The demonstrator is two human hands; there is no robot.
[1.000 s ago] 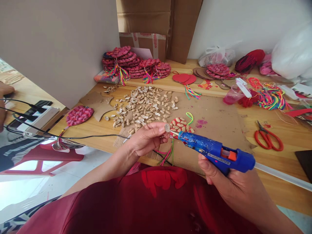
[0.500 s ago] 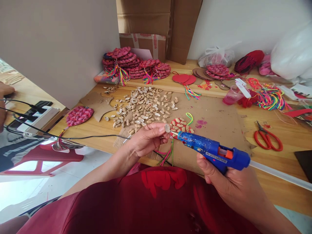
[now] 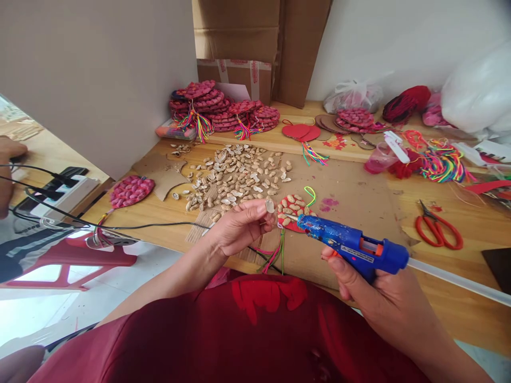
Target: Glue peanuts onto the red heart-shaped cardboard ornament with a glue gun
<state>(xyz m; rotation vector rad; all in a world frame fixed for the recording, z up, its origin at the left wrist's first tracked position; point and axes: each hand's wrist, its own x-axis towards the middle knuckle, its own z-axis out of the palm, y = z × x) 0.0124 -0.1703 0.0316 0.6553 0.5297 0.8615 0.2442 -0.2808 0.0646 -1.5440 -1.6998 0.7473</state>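
Tbl [image 3: 471,314]: glue gun [image 3: 347,238] in RH [image 3: 381,298]

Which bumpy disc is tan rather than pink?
The peanut disc by the glue gun, with the green loop: its covering is tan, while the disc at far left and the piled discs are pink.

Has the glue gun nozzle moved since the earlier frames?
Yes: the nozzle moved right in view, away from the shell in the left hand, ending nearer the green loop, which stayed put.
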